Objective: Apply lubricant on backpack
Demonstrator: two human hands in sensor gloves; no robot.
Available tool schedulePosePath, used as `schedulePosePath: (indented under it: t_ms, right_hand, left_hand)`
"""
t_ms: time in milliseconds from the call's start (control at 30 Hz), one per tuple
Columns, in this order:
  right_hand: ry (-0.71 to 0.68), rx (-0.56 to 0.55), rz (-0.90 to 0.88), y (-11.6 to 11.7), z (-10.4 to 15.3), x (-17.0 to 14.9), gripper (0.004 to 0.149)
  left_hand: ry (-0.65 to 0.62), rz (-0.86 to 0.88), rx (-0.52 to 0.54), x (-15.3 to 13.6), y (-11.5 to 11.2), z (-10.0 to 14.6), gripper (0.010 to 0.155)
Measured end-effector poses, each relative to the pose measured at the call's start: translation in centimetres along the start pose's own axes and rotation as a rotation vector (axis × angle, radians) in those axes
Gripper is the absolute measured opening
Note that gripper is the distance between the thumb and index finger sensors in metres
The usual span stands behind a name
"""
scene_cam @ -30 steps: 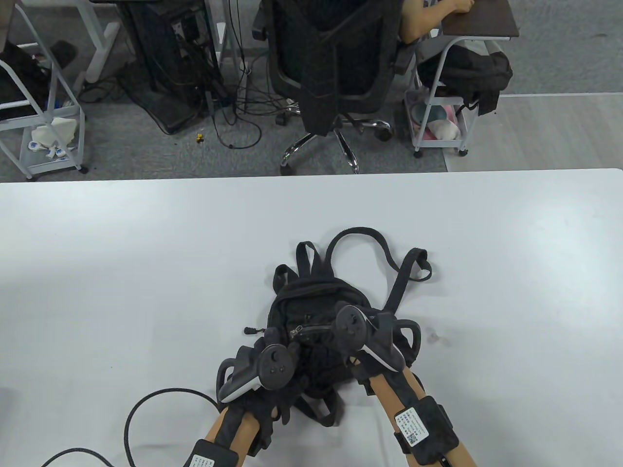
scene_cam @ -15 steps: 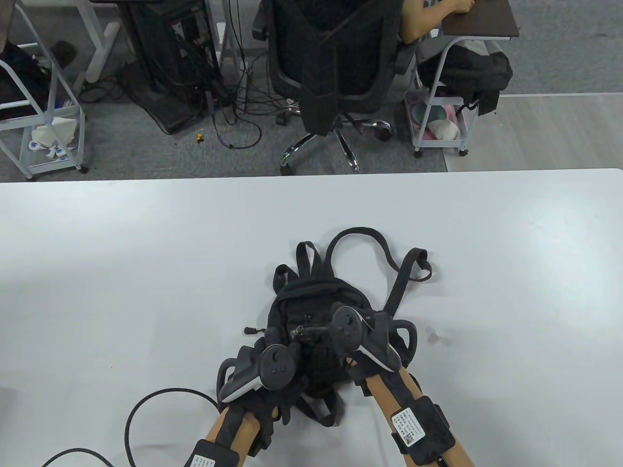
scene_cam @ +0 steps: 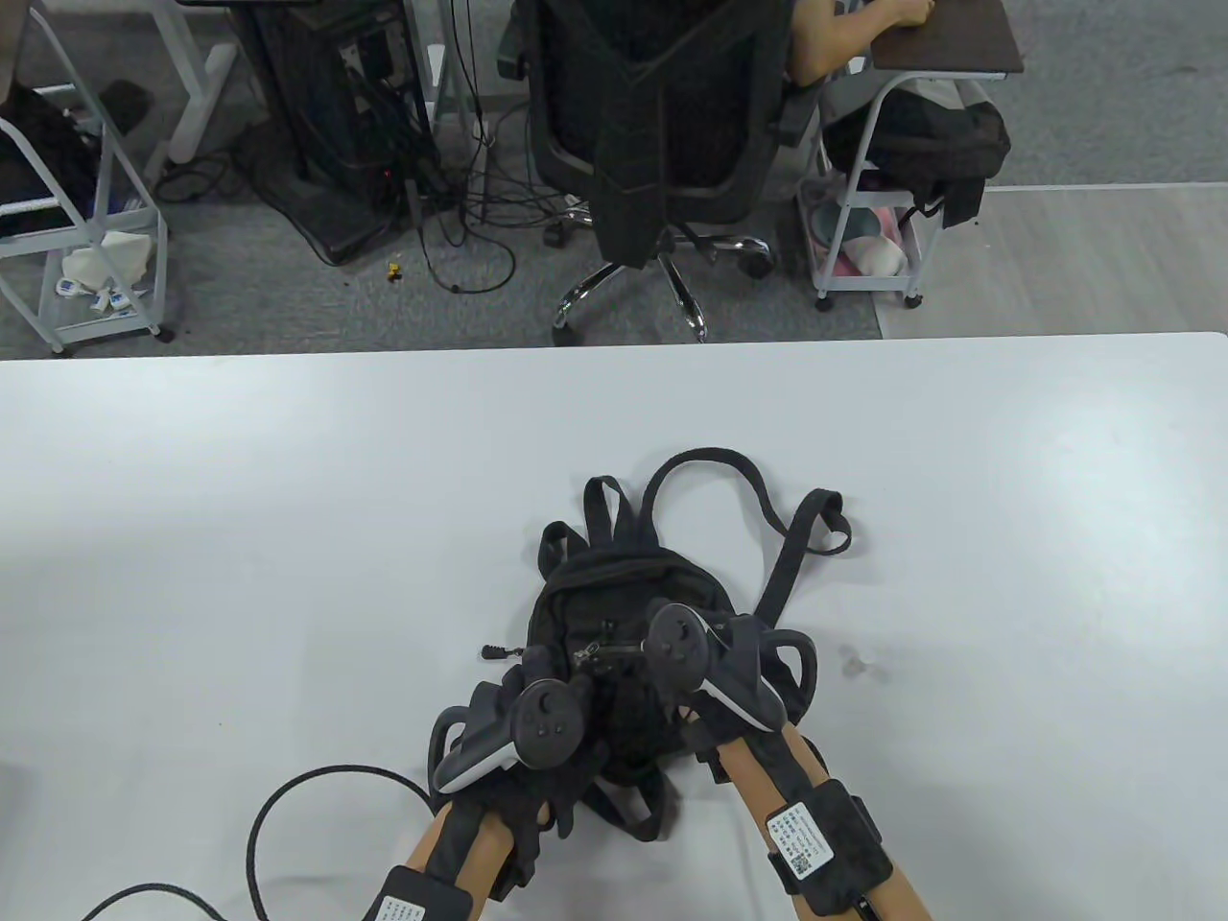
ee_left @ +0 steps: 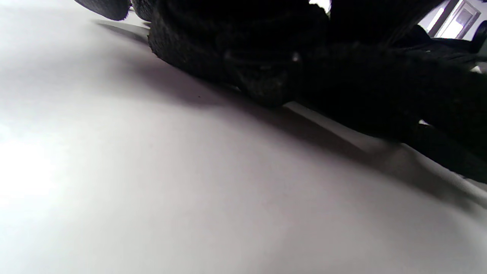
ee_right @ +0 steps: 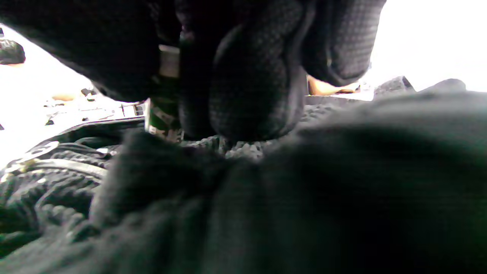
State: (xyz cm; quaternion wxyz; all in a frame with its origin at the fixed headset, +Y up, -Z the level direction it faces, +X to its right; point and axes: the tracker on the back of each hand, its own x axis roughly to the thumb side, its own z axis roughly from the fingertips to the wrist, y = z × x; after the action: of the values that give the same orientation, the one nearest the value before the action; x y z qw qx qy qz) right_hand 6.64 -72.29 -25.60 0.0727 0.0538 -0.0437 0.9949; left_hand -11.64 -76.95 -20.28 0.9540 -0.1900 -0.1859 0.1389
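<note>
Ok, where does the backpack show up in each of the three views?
Table view: the backpack lies at bottom centre on the white table, straps fanned toward the far edge, both hands over its near half.
Left wrist view: dark fabric across the top and right, resting on the table.
Right wrist view: fills the lower frame, under the right hand's fingers.
Shared landmark: the backpack's black fabric itself.

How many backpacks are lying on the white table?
1. A small black backpack lies near the front middle of the table, under both hands; nothing visibly hides another.
</note>
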Motion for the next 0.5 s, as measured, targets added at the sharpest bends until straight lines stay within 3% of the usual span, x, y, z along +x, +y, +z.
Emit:
schedulePosePath:
  t_ms: [500]
  right_hand:
    - [-0.009,0.008,-0.022,-0.04,-0.03,0.41,0.042]
  left_hand:
    - [0.000,0.001,-0.001,0.03,-0.01,-0.04,0.077]
